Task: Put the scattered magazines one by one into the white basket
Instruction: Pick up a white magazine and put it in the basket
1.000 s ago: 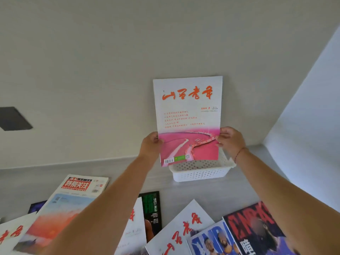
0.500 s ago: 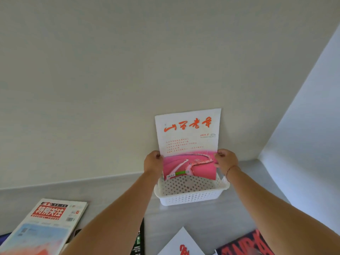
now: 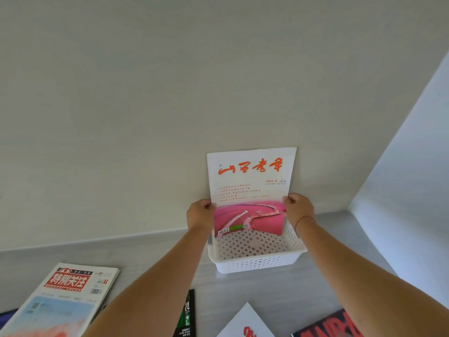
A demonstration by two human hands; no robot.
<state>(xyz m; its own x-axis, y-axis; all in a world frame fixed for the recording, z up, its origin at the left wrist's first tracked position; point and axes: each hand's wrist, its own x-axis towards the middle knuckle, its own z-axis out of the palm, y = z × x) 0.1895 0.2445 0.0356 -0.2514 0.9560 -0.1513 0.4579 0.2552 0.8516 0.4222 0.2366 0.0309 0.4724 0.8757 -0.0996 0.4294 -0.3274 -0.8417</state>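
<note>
I hold a white magazine with orange characters and a pink lower cover (image 3: 250,190) upright against the wall. My left hand (image 3: 200,212) grips its left edge and my right hand (image 3: 297,207) grips its right edge. Its bottom edge dips into the back of the white perforated basket (image 3: 257,262) on the grey table. More magazines lie near me: one with a red title block (image 3: 63,297) at the left, a dark green one (image 3: 187,314) in the middle, a white one (image 3: 245,324) and a black-and-red one (image 3: 332,327) at the bottom right.
The basket stands close to the pale back wall (image 3: 145,117). A second, bluish wall (image 3: 413,166) closes the corner on the right. Bare grey tabletop (image 3: 145,251) stretches left of the basket.
Both hands have lowered the magazine from above the basket until its bottom edge sits inside it. The view tilted up, so fewer table magazines show.
</note>
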